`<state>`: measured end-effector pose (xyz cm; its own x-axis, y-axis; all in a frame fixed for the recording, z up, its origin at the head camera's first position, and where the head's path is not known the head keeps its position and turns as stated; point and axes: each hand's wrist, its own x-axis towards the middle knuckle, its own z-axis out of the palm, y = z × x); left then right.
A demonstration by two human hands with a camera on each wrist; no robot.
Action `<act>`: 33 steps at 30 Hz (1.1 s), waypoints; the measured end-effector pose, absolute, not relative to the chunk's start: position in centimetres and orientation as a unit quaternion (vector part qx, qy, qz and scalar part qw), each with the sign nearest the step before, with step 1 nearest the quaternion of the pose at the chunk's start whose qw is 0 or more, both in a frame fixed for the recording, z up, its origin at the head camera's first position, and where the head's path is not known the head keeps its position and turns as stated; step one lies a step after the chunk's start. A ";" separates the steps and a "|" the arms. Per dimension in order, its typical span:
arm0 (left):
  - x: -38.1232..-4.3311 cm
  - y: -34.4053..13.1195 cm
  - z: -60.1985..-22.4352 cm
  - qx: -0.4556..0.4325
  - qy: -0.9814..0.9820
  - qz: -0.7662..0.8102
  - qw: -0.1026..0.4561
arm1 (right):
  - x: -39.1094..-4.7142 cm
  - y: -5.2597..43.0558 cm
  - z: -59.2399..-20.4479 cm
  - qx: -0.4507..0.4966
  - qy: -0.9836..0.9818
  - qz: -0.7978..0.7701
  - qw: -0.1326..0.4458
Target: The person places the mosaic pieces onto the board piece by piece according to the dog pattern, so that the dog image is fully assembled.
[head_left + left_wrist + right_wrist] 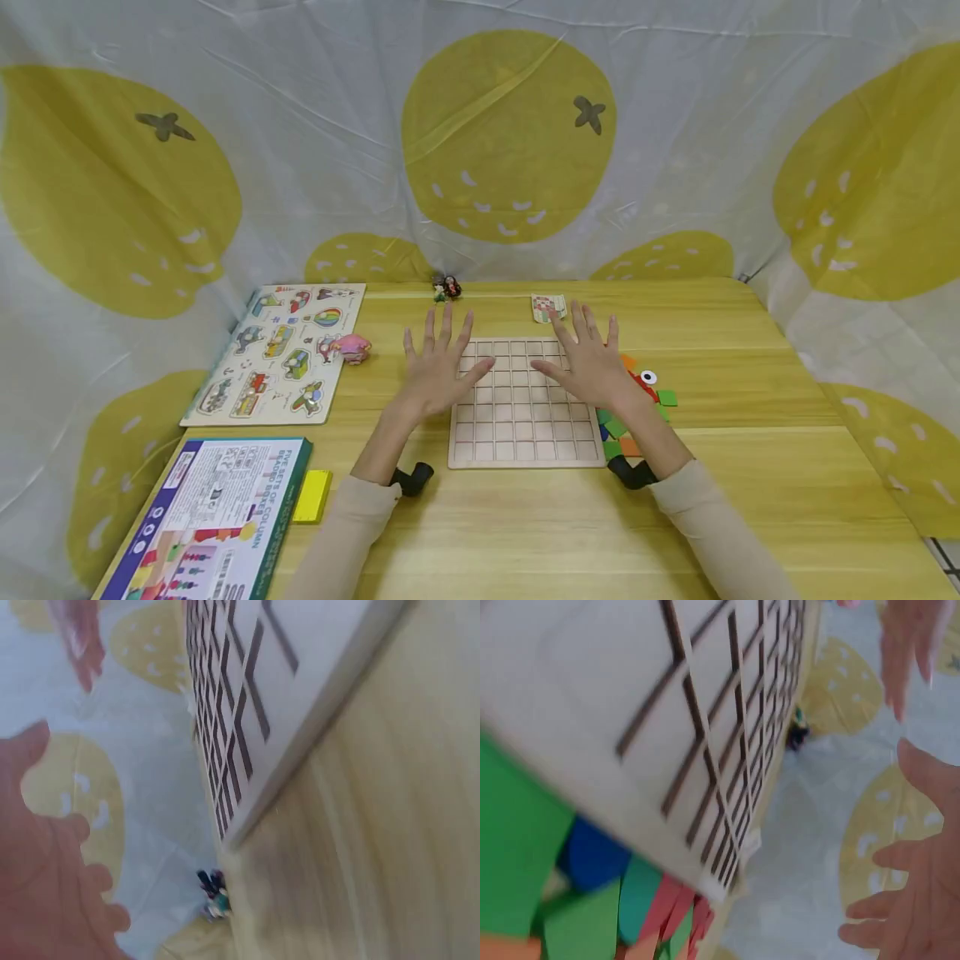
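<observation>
One wooden grid board (525, 408), ctr., below & btwn my hands: prob. light, stiff, low-slip; best held at 3 & 9 o'clock rims. L hand (438, 375) & R hand (596, 371): 2, both empty, fingers spread wide. Card (548, 308): 1, 12–1 o'clock. Figurines (453, 287): 2, 11. Pink toy (351, 349), puzzle board (281, 411): 1 ea., 10. Boxed set (225, 492), yellow box (312, 497): 1 ea., 8. Tiles (667, 398): many, 3–4, part hidden, can't count.

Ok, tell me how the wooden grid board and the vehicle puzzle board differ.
The wooden grid board is plain pale wood divided into small cells, while the vehicle puzzle board carries colourful vehicle pictures. In the head view, the left hand and right hand overlap the wooden grid board's sides; neither overlaps the vehicle puzzle board. Both boards lie flat on the wood-grain table.
</observation>
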<state>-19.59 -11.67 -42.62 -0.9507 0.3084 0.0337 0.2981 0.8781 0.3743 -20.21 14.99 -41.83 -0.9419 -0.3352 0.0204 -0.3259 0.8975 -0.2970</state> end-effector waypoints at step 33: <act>-19.9 -14.6 -45.1 0.207 0.932 0.166 0.247 | -29.3 26.8 -46.1 0.064 0.874 -0.436 0.205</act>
<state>-19.89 -14.62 -45.11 -0.7920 0.4684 -0.3915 0.3049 0.8591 0.4110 -29.27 26.84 -46.06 -0.9081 -0.0663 -0.4134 0.2906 0.6111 -0.7363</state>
